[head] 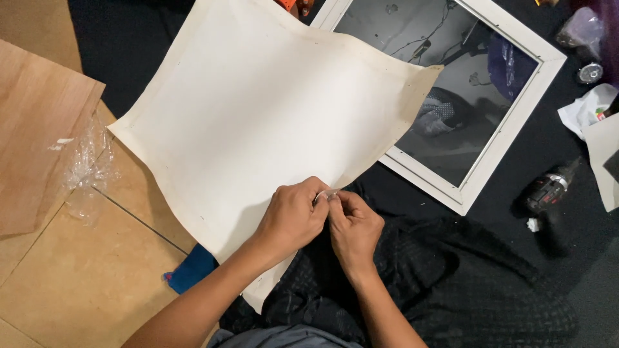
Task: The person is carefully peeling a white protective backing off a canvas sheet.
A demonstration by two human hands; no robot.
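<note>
Both hands, left hand (291, 216) & right hand (353, 225), pinch together on near edge of large cream floppy canvas sheet (258, 122); light, bends easily, grip edges. White-framed mirror (509, 122) beside sheet.

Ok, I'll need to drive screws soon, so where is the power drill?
In the head view the power drill lies on the dark floor covering at the right, just past the white picture frame's lower right edge and below a crumpled white wrapper.

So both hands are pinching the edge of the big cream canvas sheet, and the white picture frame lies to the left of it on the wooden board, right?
Not quite. In the head view both hands, left hand and right hand, pinch the cream canvas sheet, but the white picture frame lies to its right, on dark cloth.
</note>
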